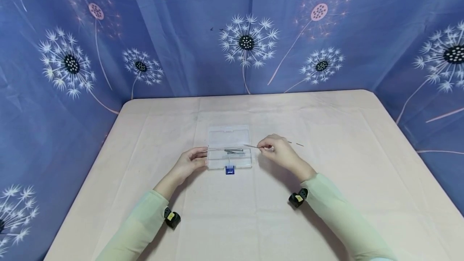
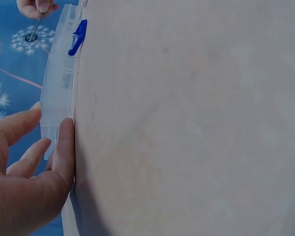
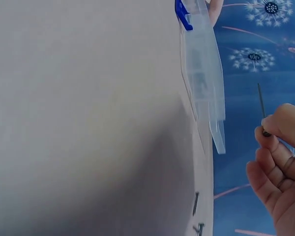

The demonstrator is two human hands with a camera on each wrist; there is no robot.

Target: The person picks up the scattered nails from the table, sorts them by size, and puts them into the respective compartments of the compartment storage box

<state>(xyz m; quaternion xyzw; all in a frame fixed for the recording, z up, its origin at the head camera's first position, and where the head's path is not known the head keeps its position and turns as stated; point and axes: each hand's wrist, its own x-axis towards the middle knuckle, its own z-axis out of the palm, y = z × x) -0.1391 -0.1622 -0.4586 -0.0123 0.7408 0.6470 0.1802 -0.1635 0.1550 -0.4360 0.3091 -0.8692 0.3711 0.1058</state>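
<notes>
A clear plastic box (image 1: 219,163) lies on the table, its lid (image 1: 228,136) tipped back and its blue latch (image 1: 230,170) facing me. Several grey metal nails (image 1: 235,152) lie in its rear compartment. My left hand (image 1: 189,163) holds the box at its left end; in the left wrist view the thumb (image 2: 66,142) touches the front side and a finger (image 2: 27,120) the upper edge. Just right of the box, my right hand (image 1: 278,151) pinches a thin nail (image 3: 261,102) by its head end between thumb and index finger. The nail points left toward the box, above the table.
Behind and to the right of my right hand, a loose nail (image 1: 299,144) lies on the pale tablecloth (image 1: 224,220); the right wrist view shows another nail (image 3: 200,228) near it. A blue dandelion-print curtain (image 1: 188,51) hangs behind and beside the table.
</notes>
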